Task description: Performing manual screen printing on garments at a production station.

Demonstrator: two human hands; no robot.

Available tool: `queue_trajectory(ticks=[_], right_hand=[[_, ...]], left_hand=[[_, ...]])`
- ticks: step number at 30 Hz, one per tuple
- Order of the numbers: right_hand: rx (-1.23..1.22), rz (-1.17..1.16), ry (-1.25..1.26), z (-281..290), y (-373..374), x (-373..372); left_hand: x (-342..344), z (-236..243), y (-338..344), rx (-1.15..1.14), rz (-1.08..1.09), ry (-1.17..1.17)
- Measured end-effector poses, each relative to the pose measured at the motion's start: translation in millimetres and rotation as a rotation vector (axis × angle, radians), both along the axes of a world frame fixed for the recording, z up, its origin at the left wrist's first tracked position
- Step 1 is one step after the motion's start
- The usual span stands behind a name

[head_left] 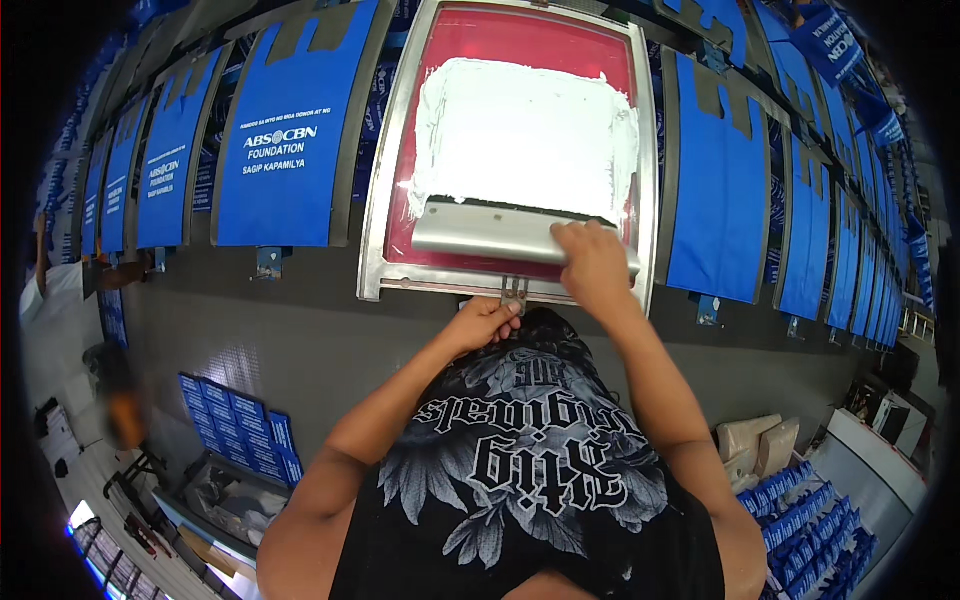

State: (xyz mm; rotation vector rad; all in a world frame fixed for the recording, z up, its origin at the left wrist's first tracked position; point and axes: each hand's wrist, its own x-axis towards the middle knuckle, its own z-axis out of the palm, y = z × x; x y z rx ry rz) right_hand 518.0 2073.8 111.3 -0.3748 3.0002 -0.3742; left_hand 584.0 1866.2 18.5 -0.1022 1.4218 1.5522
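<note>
A screen-printing frame [645, 120] with red mesh [480, 35] lies in front of me, a broad patch of white ink [525, 130] on it. A long silver squeegee [470, 232] lies across the lower mesh, along the ink's near edge. My right hand [595, 265] is closed on the squeegee's right part, thumb and fingers over the metal. My left hand [485, 325] is closed on a small metal bracket [515, 290] at the middle of the frame's near edge, just above my dark shirt.
Rows of boards with blue printed fabric pieces [275, 200] flank the frame on both sides. A co-worker [45, 285] is at the far left. Blue printed stacks [230, 420] lie lower left; tan sacks [760, 450] and more blue items [800, 520] are lower right.
</note>
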Motion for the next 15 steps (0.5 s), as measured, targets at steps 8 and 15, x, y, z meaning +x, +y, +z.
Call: queue_trajectory(ticks=[8,15], right_hand=[[0.024,-0.044,0.101,1,45,-17],[-0.639,-0.377,-0.325,-52,131,-42]], left_hand=[[2,-14,9,-0.353,-0.045,0.041],[-37,46,-10,-0.773,-0.111,0.692]])
